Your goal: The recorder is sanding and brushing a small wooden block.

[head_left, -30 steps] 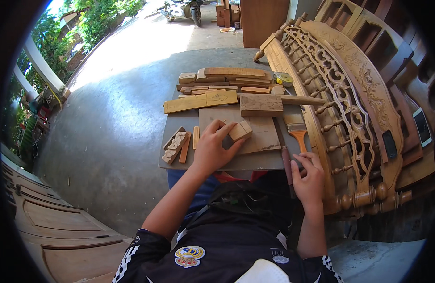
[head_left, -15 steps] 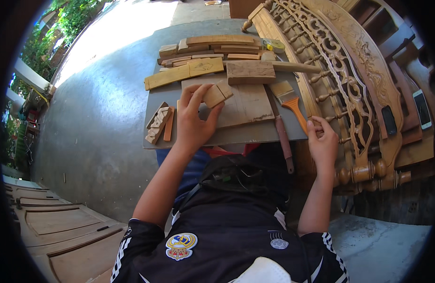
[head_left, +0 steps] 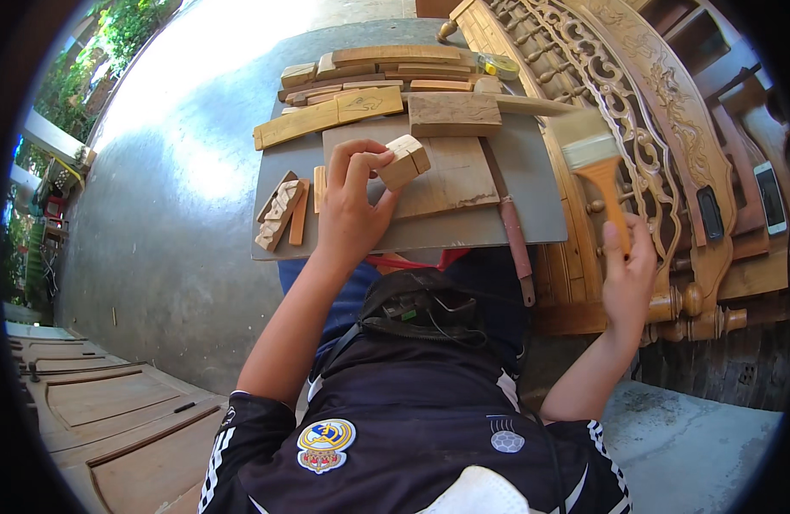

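Between the thumb and fingers of my left hand (head_left: 354,193) is a small wooden block (head_left: 403,161) with a grooved line, raised above a flat wooden board (head_left: 451,184). My right hand (head_left: 628,270) grips the orange handle of a paintbrush (head_left: 599,167); its wide bristles point up and left, in front of the carved wooden railing. On the grey table (head_left: 541,201), beside the board, lies a saw with a reddish handle (head_left: 514,236). Near my left hand are a notched wooden piece (head_left: 279,214) and a thin wooden strip (head_left: 299,212).
Several wooden strips (head_left: 395,56) are stacked along the table's far side. A mallet (head_left: 455,113) lies before them, a yellow tape measure (head_left: 498,65) behind. Carved furniture (head_left: 583,60) crowds the right, with a white phone (head_left: 769,199) on it. Panelled doors (head_left: 112,398) lie at lower left.
My right hand has lifted the paintbrush off the table and moved it right, bristles turning upward. My left hand has tilted the wooden block so more of its end shows.
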### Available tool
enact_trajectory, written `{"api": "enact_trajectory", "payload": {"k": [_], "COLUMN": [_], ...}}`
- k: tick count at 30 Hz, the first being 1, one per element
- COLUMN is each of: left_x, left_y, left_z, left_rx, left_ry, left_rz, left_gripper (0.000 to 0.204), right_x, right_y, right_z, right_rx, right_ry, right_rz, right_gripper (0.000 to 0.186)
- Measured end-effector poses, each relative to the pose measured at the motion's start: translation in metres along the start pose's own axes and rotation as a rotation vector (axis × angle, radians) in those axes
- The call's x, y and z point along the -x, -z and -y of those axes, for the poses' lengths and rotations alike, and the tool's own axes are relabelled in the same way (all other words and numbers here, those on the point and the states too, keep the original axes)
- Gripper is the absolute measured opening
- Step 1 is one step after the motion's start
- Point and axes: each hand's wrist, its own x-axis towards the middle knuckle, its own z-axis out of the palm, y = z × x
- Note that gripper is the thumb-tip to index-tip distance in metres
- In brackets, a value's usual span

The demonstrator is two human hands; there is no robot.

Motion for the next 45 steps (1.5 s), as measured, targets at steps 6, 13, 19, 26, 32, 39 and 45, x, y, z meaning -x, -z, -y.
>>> {"api": "enact_trajectory", "payload": {"k": [6, 13, 19, 26, 32, 39, 45], "left_x": [-0.001, 0.004, 0.007, 0.006, 0.009, 0.011, 0.013], "left_y": [0.0, 0.005, 0.006, 0.009, 0.008, 0.007, 0.008], "left_z": [0.006, 0.019, 0.019, 0.015, 0.018, 0.031, 0.03], "left_rx": [0.048, 0.486, 0.538, 0.492, 0.482, 0.331, 0.372], "left_ry": [-0.002, 0.312, 0.363, 0.407, 0.422, 0.36, 0.356], "left_rz": [-0.045, -0.141, -0.251, -0.221, -0.275, -0.312, -0.287], "left_gripper": [0.041, 0.043, 0.045, 0.048, 0.047, 0.045, 0.045], "right_x": [-0.001, -0.027, -0.014, -0.019, -0.024, -0.025, -0.028], "right_y": [-0.035, -0.049, -0.047, -0.042, -0.052, -0.062, -0.066], "right_z": [0.06, 0.046, 0.042, 0.032, 0.039, 0.038, 0.052], "right_rx": [-0.292, -0.247, -0.359, -0.342, -0.393, -0.512, -0.408], "right_ry": [0.198, 0.176, -0.013, 0.045, 0.018, -0.146, -0.086], "right_rz": [0.344, 0.111, 0.601, 0.337, 0.339, 0.779, 0.563], "right_gripper": [0.028, 0.025, 0.024, 0.028, 0.027, 0.026, 0.023]}}
